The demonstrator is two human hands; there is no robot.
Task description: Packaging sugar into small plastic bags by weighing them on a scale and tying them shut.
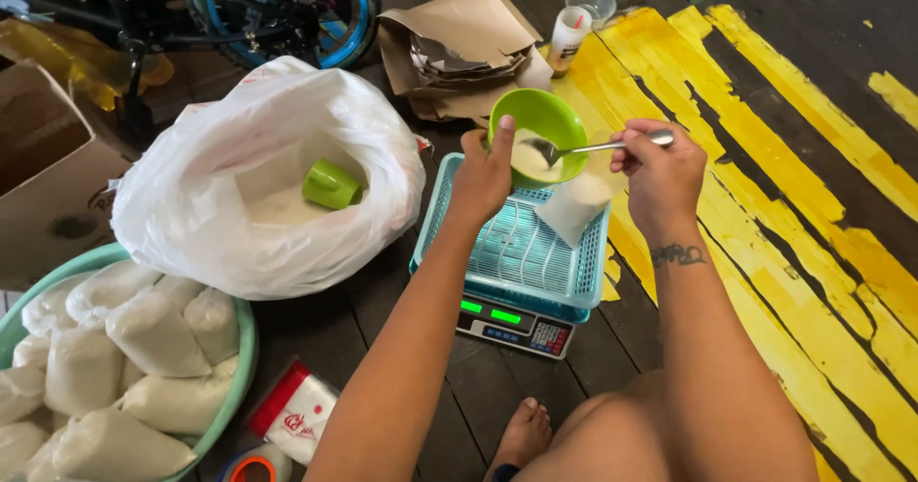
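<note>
Overhead, from the head camera, the left hand (483, 178) is closed on the near rim of a green bowl (545, 123) holding pale powder, held above a teal basket (516, 252) that sits on a digital scale (516, 326). The right hand (660, 171) pinches a metal spoon (598, 147), its tip dipped into the bowl. A small filled bag (574, 207) leans in the basket's right corner. A big white sack (268, 176) crowds the left edge; yellow-painted boards (765, 157) lie open to the right.
</note>
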